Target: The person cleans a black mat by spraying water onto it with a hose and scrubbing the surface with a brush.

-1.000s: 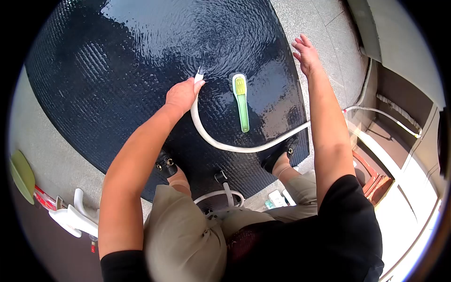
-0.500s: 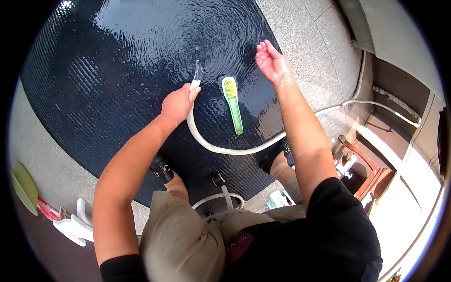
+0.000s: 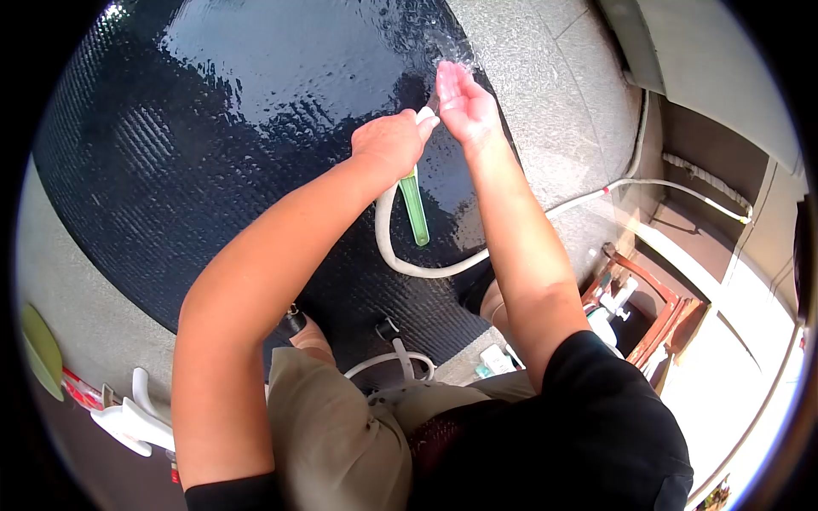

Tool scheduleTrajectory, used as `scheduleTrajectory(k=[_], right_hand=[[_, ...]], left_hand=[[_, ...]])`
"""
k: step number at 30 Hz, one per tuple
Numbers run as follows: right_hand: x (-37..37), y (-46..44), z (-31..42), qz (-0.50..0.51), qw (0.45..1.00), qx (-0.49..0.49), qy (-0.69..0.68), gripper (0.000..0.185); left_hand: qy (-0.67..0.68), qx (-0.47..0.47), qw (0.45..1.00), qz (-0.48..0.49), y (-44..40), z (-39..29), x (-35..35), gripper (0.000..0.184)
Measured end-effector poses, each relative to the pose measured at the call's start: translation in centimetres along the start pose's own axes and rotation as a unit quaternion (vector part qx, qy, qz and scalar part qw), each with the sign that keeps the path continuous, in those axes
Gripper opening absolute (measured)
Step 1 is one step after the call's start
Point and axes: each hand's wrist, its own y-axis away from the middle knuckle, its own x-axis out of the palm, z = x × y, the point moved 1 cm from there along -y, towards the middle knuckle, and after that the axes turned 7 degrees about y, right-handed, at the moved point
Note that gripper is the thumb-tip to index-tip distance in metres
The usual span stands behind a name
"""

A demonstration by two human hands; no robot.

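My left hand (image 3: 390, 143) grips the end of a pale hose (image 3: 388, 243), and water streams from its mouth. The stream runs onto my right hand (image 3: 465, 104), which is palm up with its fingers stretched out. Water splashes off just beyond those fingertips. Below my left hand lies a green-handled brush (image 3: 414, 211) on the wet black ribbed mat (image 3: 256, 187); its head is hidden behind the hand.
The hose loops under my right forearm toward the wall at right. Speckled floor (image 3: 545, 102) borders the mat. Near my feet are a second hose piece (image 3: 402, 358) and a white bottle (image 3: 496, 361). A wooden rack (image 3: 652, 315) stands at right; a green basin (image 3: 41, 351) at left.
My left hand has moved right and up with the hose, over the brush head. My right hand has shifted a little left and up, and the water now falls on it.
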Motion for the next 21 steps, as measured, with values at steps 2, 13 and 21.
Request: scheduleTrajectory(k=[2, 13, 21], right_hand=[[-0.4, 1.3, -1.0, -0.014, 0.998, -0.006, 0.066, 0.029], [-12.6, 15.6, -9.7, 0.025, 0.349, -0.197, 0.916, 0.081], [-15.6, 19.9, -8.7, 0.007, 0.397, -0.109, 0.911, 0.070]], left_hand=[[-0.005, -0.007, 1.000, -0.003, 0.5, 1.0, -0.2, 0.053], [-0.026, -0.065, 0.997, 0.014, 5.1, 14.6, 1.9, 0.052], [-0.021, -0.105, 0.994, 0.021, 4.5, 14.1, 1.8, 0.054]])
